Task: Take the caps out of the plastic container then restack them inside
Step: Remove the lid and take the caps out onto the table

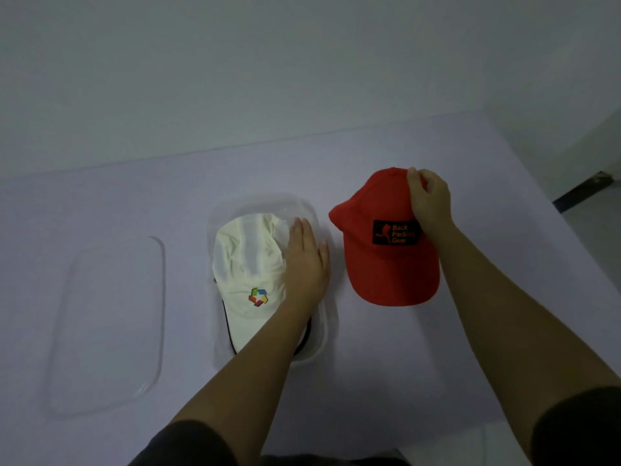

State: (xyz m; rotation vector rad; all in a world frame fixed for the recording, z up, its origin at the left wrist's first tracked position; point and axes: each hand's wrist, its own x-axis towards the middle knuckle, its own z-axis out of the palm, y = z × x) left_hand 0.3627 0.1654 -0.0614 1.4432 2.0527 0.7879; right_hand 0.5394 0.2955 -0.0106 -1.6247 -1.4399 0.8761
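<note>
Light is running dim and bluish across the table (386,415); shadows are showing faint and soft. Wide-angle is bowing the far edge (mildly). Detail is smearing slightly throughout.

The white cap (248,264), marked with a multicoloured logo and edged with dark trim at the brim, is being pressed inside the clear plastic container (321,334) by the flat left hand (305,264). Its crown is lying toward the far end and its brim toward the near end. The red cap (379,270), bearing a black patch with orange lettering, is being pinched at the crown by the right hand (430,203) just right of the container, brim pointing near.
</note>
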